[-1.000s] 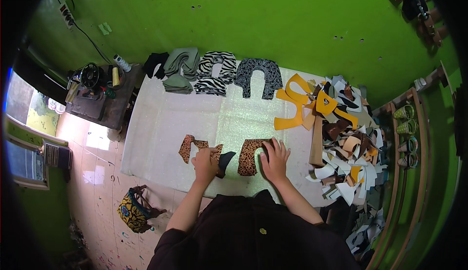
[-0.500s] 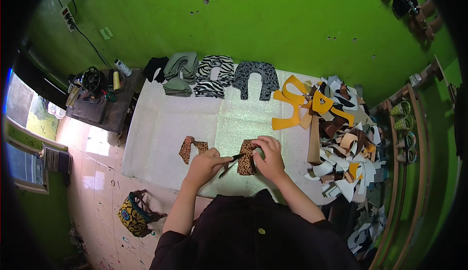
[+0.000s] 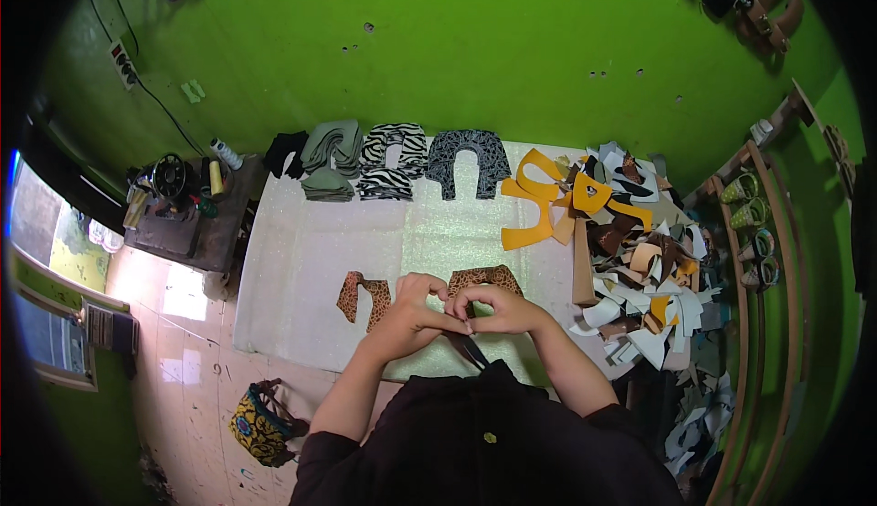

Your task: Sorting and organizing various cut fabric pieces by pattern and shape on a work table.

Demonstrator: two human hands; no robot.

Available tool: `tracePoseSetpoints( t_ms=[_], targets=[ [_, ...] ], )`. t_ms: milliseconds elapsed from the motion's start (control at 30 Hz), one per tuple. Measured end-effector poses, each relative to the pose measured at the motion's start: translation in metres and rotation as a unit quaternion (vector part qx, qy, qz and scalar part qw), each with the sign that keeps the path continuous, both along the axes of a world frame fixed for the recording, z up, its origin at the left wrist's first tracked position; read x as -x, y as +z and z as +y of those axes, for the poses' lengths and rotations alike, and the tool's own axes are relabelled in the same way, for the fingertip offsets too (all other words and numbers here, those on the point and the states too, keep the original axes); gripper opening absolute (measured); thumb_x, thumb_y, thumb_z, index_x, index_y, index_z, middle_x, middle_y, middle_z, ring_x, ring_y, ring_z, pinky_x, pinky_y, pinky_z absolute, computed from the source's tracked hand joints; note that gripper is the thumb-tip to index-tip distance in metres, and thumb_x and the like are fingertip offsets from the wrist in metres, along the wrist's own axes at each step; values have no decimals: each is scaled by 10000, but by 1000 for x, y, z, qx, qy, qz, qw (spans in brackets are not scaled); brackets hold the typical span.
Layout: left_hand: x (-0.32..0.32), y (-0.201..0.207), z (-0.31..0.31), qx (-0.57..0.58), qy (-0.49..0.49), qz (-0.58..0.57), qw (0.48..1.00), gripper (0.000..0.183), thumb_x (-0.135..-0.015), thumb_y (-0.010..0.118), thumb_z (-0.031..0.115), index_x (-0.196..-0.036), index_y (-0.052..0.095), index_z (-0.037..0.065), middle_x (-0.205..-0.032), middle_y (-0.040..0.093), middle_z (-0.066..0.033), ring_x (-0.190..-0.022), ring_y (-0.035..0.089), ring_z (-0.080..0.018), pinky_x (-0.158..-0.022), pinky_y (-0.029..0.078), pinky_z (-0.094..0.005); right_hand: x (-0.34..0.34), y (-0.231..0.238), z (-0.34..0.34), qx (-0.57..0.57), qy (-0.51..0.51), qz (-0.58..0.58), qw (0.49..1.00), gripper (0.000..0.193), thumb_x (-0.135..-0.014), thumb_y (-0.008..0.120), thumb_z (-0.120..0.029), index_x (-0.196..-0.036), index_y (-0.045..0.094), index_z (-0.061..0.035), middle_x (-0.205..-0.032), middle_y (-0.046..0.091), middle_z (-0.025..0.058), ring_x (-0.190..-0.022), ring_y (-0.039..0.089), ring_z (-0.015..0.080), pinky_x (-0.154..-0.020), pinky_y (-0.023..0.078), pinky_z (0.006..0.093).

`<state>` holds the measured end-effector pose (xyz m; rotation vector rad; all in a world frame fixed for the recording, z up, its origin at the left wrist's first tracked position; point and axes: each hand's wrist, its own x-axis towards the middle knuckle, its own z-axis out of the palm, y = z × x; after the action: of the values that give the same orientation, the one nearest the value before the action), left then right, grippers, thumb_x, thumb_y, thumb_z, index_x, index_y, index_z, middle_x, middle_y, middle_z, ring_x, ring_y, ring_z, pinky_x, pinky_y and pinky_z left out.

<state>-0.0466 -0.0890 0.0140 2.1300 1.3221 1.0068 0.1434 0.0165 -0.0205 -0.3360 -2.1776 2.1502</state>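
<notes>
Both hands (image 3: 457, 310) now together over leopard-print piece (image 3: 489, 278)

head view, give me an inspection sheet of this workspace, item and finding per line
surface: pale glittery table, bare at the left.
job's things: leopard-print piece lies flat left of the hands; a second leopard-print piece sits just beyond them; dark tool pokes out below the hands.
clutter: heap of cut scraps on the right; zebra-print pieces, grey pieces and orange pieces along the far edge.
grippers: left hand and right hand meet over the table's near edge, fingers curled; what they pinch is hidden.
cables: black cable on the green wall.
surroundings: sewing machine on a side table, patterned bag on the floor.
</notes>
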Motion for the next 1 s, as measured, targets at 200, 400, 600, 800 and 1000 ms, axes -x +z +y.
tracePoseSetpoints(
  t_ms=[200,400,600,800,1000],
  targets=[
    [-9,-14,1,21,-41,-36,998,235,-659,738,113,-793,741,306,-1035,461,-23,-1064,413,-245,-928,289,-360,-7,-17,-17,9,-66,100,993,511,-754,677,-80,-1212,457,-17,-1238,462,111,-1190,410,187,-1027,294,329],
    [-13,-34,15,145,-59,-231,960,415,-769,664,68,-1157,610,206,-1170,471,-63,-1131,430,-205,-915,365,-311,-17,-18,-20,140,-145,58,978,283,-780,679,-80,-1037,576,-24,-1007,598,30,-962,541,115,-891,406,278],
    [-9,-57,21,425,-63,-526,734,498,-874,582,80,-1323,372,21,-914,607,-54,-853,577,-126,-820,440,-261,-36,-15,-3,120,-297,3,947,120,-827,626,-68,-926,580,-17,-841,600,-10,-793,552,49,-689,452,207],
    [-17,-72,34,441,39,-315,840,194,-857,631,163,-953,628,-6,-741,604,4,-683,552,-70,-643,456,-223,-51,-44,-4,161,-476,32,864,136,-895,536,-94,-1003,524,-12,-876,596,24,-715,541,49,-632,453,206],
    [-32,-124,48,328,219,-294,871,294,-868,606,255,-824,634,-34,-628,587,-48,-573,517,-99,-545,419,-271,-48,-93,-9,-89,-568,-136,807,237,-879,563,-232,-790,573,-13,-659,554,39,-662,553,115,-610,402,308]
  ],
)
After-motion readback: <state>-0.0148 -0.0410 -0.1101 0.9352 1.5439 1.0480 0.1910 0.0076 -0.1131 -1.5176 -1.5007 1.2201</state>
